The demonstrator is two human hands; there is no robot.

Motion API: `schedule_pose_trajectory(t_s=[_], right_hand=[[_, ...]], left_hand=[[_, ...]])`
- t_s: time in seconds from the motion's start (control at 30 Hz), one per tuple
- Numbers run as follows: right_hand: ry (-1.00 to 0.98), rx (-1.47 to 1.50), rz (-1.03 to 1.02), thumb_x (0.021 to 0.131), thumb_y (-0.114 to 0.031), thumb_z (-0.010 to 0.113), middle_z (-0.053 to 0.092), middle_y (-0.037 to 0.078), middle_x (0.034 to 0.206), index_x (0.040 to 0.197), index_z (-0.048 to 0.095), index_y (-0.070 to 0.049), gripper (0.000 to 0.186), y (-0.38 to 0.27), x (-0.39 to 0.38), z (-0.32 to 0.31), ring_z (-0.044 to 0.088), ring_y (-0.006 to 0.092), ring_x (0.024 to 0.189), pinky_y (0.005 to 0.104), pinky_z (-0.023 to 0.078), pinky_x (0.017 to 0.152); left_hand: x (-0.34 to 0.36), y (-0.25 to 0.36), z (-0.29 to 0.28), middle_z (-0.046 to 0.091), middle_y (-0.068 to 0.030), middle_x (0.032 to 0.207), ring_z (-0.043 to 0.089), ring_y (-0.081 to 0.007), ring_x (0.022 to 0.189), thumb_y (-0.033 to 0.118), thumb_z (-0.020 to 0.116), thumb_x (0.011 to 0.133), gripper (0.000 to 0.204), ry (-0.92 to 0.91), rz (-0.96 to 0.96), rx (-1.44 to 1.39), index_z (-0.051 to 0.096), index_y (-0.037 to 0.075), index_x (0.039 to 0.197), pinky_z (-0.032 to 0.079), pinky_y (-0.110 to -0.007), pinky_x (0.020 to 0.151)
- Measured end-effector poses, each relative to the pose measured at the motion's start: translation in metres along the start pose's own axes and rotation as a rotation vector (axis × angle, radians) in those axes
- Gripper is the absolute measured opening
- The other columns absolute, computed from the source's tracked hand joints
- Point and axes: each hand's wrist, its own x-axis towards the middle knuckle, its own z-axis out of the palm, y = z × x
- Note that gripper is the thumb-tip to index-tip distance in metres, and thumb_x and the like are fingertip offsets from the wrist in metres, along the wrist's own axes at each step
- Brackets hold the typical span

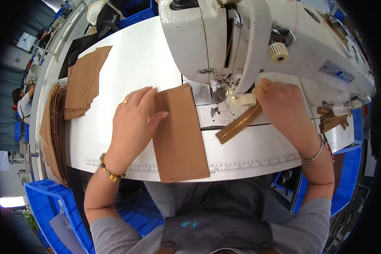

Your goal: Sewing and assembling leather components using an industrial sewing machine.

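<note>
A rectangular brown fabric panel (pixel 180 131) lies lengthwise on the white table, its far end near the sewing machine's needle area and its near end at the table's front edge. Over the panel's left edge rests my left hand (pixel 135 118), thumb spread from the fingers, gripping nothing. My right hand (pixel 277 99) is closed in a pinch on one end of a brown zipper (pixel 239 123) with gold teeth. The zipper slants down to the left, its free end beside the panel but apart from it. My right fingertips are partly hidden near the machine head.
The white sewing machine (pixel 216 38) overhangs the work. Stacked brown fabric pieces (pixel 82 82) and a thicker pile (pixel 55 131) stand at the left. More zippers (pixel 332 120) lie at the right. A ruler strip (pixel 258 163) follows the front edge; blue crates (pixel 51 203) sit below.
</note>
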Motion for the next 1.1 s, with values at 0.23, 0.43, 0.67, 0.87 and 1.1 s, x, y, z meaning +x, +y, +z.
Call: schedule_pose_trajectory(t_s=[0.23, 0.43, 0.67, 0.87, 1.1], right_hand=[[0.133, 0.551, -0.346, 0.088, -0.013, 0.064, 0.072, 0.013, 0.108, 0.109, 0.069, -0.003, 0.024, -0.022, 0.016, 0.021, 0.070, 0.0297, 0.103, 0.0415, 0.056, 0.090], [0.084, 0.231, -0.193, 0.084, -0.007, 0.065, 0.071, 0.010, 0.122, 0.118, 0.068, -0.003, 0.034, 0.023, -0.008, 0.001, 0.069, 0.0345, 0.097, 0.0424, 0.055, 0.092], [0.095, 0.686, -0.422, 0.079, -0.009, 0.070, 0.067, 0.007, 0.106, 0.113, 0.069, -0.003, 0.034, -0.032, -0.010, -0.002, 0.069, 0.0244, 0.084, 0.0359, 0.056, 0.065], [0.124, 0.475, -0.359, 0.083, -0.015, 0.076, 0.071, 0.008, 0.114, 0.113, 0.071, -0.002, 0.033, -0.036, 0.013, 0.030, 0.071, 0.0247, 0.096, 0.0359, 0.059, 0.068], [0.180, 0.518, -0.356, 0.084, -0.018, 0.081, 0.072, 0.010, 0.125, 0.116, 0.072, 0.000, 0.038, -0.037, 0.012, 0.035, 0.072, 0.0259, 0.116, 0.0328, 0.063, 0.072]], left_hand=[[-0.050, 0.018, 0.001, 0.052, -0.0133, 0.157, 0.047, -0.0375, 0.147, 0.059, 0.076, 0.082, 0.093, -0.216, -0.050, 0.185, 0.051, 0.000, 0.150, 0.039, -0.053, 0.116], [-0.059, 0.041, 0.012, 0.047, -0.0161, 0.161, 0.043, -0.0370, 0.150, 0.070, 0.065, 0.085, 0.101, -0.206, 0.035, 0.100, 0.045, -0.001, 0.155, 0.035, -0.056, 0.118], [-0.036, 0.082, 0.025, 0.053, -0.0167, 0.157, 0.048, -0.0341, 0.146, 0.068, 0.066, 0.088, 0.092, -0.100, 0.145, 0.050, 0.057, -0.003, 0.145, 0.040, -0.053, 0.114], [-0.012, 0.059, 0.012, 0.056, -0.0176, 0.150, 0.058, -0.0326, 0.134, 0.046, 0.073, 0.096, 0.076, -0.136, 0.134, -0.393, 0.052, -0.005, 0.147, 0.048, -0.043, 0.106], [-0.006, 0.033, -0.009, 0.056, -0.0164, 0.148, 0.066, -0.0217, 0.119, 0.015, 0.061, 0.106, 0.061, -0.498, -0.703, -1.799, 0.034, -0.004, 0.158, 0.056, -0.035, 0.100]])
